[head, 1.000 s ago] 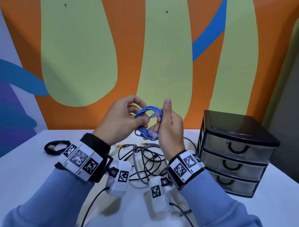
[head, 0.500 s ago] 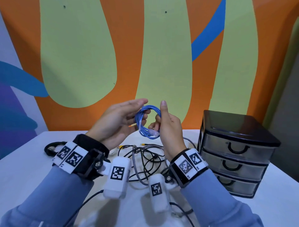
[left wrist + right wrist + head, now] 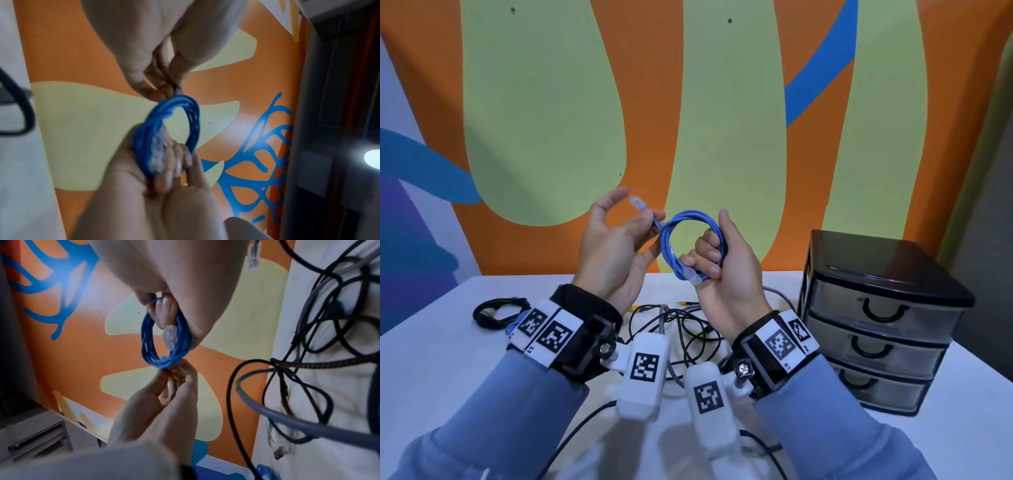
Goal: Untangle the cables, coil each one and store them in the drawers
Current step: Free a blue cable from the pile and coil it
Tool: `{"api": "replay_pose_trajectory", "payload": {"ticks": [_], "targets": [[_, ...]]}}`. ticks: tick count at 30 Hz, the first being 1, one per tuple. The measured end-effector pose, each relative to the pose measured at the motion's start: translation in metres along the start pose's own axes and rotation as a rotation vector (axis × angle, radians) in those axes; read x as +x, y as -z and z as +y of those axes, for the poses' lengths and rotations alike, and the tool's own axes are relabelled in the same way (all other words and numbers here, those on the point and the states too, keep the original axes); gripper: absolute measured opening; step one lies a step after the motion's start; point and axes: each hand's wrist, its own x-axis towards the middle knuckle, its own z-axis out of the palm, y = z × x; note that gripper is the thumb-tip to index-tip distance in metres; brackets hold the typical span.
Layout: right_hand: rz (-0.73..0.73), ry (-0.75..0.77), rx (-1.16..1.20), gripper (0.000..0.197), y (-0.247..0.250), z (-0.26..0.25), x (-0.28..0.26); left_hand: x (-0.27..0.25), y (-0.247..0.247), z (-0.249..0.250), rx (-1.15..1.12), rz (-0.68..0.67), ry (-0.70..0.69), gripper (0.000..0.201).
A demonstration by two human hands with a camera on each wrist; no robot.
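From the head view, the right hand (image 3: 726, 270) grips the coiled blue cable (image 3: 690, 236) above the bench (image 3: 441, 359); the left hand (image 3: 616, 246) pinches its loose end just beside. The coiling step seems nearly done; next comes tucking that end, I think. Below the hands lies one tangle (image 3: 681, 329); to their right stands one drawer unit (image 3: 876, 318) with three shut drawers. Both wrist views show one blue coil.

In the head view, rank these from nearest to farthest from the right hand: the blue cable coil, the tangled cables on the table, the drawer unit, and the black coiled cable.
1. blue cable coil: held in the right hand itself.
2. tangled cables: on the table just below that hand.
3. drawer unit: off to the right.
4. black coiled cable: far left, beyond the left wrist.
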Motion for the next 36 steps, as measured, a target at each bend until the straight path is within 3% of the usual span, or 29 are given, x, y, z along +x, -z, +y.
{"api": "replay_pose_trajectory", "payload": {"ticks": [4,9,18,24,28,32,36], "targets": [[0.061,0.119,-0.163,0.045,0.000,-0.005,0.002,-0.006,0.000,0.005,0.094,-0.222,0.013,0.026],[0.095,0.155,-0.167,0.038,0.001,-0.009,0.005,-0.010,0.000,0.010,0.109,-0.324,-0.014,0.012],[0.186,0.072,0.132,0.039,0.006,-0.015,0.007,0.003,0.002,-0.011,-0.044,-0.078,0.131,0.008],[0.239,0.112,0.205,0.041,0.007,-0.010,0.010,0.002,0.000,-0.012,-0.032,-0.060,0.079,0.008],[0.257,0.168,-0.028,0.041,0.009,-0.013,0.011,-0.004,0.002,0.002,0.119,-0.283,-0.058,0.012],[0.217,0.297,-0.440,0.042,0.008,-0.011,0.010,-0.011,0.003,0.006,0.365,-0.482,-0.179,0.012],[0.135,0.350,-0.546,0.048,0.010,-0.014,0.008,-0.011,0.004,0.008,0.531,-0.504,-0.242,0.019]]}}
